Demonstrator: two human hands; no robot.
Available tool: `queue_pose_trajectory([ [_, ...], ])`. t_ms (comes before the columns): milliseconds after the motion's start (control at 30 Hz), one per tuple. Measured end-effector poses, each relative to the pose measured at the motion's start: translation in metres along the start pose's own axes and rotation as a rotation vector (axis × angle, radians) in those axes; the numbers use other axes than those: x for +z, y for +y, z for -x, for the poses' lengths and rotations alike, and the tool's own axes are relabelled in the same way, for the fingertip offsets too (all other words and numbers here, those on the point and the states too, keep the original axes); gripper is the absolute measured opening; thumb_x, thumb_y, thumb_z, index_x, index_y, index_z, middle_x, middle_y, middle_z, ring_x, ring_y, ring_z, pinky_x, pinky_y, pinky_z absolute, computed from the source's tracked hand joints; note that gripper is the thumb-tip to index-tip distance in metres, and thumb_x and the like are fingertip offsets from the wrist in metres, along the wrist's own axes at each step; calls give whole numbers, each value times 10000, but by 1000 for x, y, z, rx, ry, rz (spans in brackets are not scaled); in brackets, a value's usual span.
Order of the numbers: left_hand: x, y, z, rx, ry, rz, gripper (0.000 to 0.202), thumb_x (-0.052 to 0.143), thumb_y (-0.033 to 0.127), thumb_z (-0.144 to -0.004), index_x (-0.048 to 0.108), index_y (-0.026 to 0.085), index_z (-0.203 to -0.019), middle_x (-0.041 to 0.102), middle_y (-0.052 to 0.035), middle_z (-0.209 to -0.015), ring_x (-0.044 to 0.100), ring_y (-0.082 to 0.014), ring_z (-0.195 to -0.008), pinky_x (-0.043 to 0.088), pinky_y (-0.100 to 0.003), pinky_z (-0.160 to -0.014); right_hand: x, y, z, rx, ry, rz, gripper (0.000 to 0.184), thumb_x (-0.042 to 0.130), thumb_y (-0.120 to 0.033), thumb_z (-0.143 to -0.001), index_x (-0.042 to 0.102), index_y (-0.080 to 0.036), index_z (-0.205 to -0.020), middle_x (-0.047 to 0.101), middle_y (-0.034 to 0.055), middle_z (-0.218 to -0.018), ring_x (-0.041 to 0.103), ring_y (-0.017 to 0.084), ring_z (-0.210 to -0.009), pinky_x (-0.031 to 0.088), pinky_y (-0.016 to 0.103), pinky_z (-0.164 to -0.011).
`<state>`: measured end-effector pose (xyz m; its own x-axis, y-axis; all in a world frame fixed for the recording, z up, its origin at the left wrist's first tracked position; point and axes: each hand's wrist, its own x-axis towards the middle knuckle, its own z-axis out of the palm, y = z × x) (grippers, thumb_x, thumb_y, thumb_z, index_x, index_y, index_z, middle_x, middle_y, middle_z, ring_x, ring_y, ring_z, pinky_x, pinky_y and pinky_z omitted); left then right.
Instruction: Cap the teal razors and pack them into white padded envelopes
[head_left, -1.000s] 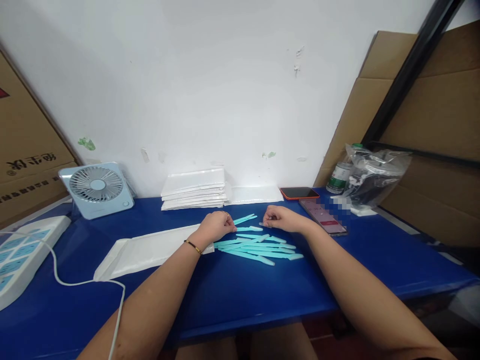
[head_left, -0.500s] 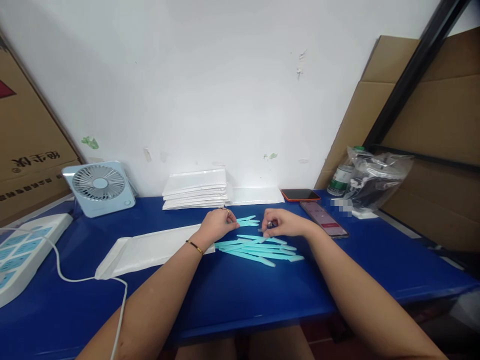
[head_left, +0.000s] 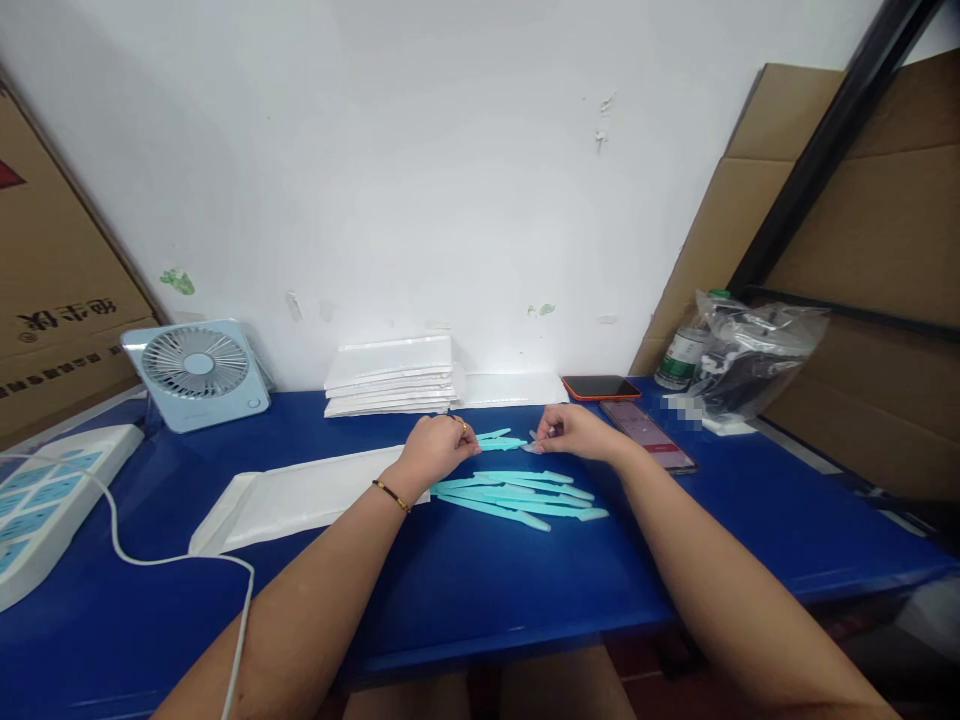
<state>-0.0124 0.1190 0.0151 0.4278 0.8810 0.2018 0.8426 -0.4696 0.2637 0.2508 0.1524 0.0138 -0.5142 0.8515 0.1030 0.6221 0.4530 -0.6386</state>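
Several thin turquoise plastic sticks (head_left: 517,495) lie in a loose pile on the blue table (head_left: 480,590). My left hand (head_left: 439,450) rests closed at the pile's left end and holds two or three turquoise sticks (head_left: 501,440) that point right. My right hand (head_left: 574,432) is closed in a pinch at the tip of one of those sticks. A flat white padded envelope (head_left: 300,498) lies just left of my left hand.
A stack of white envelopes (head_left: 391,376) sits against the wall. A small blue fan (head_left: 196,372) and a white power strip (head_left: 52,500) with a cord are at left. Two phones (head_left: 646,432) and a plastic bag (head_left: 739,350) are at right. Cardboard boxes stand at both sides.
My right hand has lifted from the pile and moved up to the tips of the sticks in my left hand. The left hand has barely shifted.
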Motion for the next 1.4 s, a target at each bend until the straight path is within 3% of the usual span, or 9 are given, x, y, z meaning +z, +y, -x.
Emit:
queue_pose_trajectory([
  [100,-1,-5,2,-45,17,14,209,581,408,-762,689,250,-845,686,0,-868,595,-180,-814,380,-261,-693,-10,2,6,47,-40,7,377,739,-470,-582,675,-159,-786,642,40,-796,548,147,-675,396,239,-576],
  [300,-3,12,7,35,-70,103,303,576,504,-744,698,242,-835,665,-10,-882,596,-166,-804,389,-245,-675,-12,-10,15,16,-391,87,239,736,-396,-584,697,-171,-657,618,13,-634,532,143,-598,364,236,-534],
  [500,4,13,4,81,-110,65,190,579,377,-768,698,230,-746,680,-6,-797,593,-163,-774,368,-246,-661,2,-18,9,-85,-220,61,228,660,-378,-687,671,-172,-783,593,29,-817,532,136,-685,404,235,-601],
  [767,-7,-9,4,-84,-32,0,185,576,371,-754,688,232,-803,687,-7,-836,600,-169,-775,384,-250,-672,-2,-5,4,-11,32,120,227,669,-387,-673,657,-173,-748,623,45,-825,544,154,-691,403,261,-615],
  [833,-9,-9,5,-85,-46,58,242,593,424,-734,682,244,-868,678,1,-854,601,-162,-771,387,-237,-638,-2,-9,6,-15,-17,110,251,676,-414,-663,664,-177,-745,627,44,-828,548,153,-692,403,258,-605],
  [1000,-6,2,8,42,-78,89,242,592,462,-745,693,251,-808,658,6,-840,594,-154,-751,382,-236,-632,-4,-23,17,-37,-391,148,204,716,-376,-608,676,-185,-667,636,17,-680,551,156,-613,382,253,-537],
  [1067,-4,8,9,73,-65,88,248,578,464,-763,690,251,-827,661,7,-858,594,-153,-752,382,-238,-648,-3,-24,19,-41,-427,174,130,704,-303,-604,671,-185,-647,639,15,-673,548,154,-599,377,250,-525],
  [1233,3,23,9,175,-77,76,281,527,463,-818,681,262,-940,679,-4,-933,596,-174,-887,387,-246,-727,5,-27,17,-113,-302,176,33,634,-178,-609,641,-182,-640,619,16,-737,542,137,-622,399,235,-553],
  [1400,5,24,5,147,-61,-25,303,463,409,-872,685,207,-826,688,-44,-863,596,-194,-880,379,-264,-734,7,-33,13,-166,-99,118,143,612,-286,-717,654,-185,-809,628,42,-841,553,142,-682,415,238,-604],
])
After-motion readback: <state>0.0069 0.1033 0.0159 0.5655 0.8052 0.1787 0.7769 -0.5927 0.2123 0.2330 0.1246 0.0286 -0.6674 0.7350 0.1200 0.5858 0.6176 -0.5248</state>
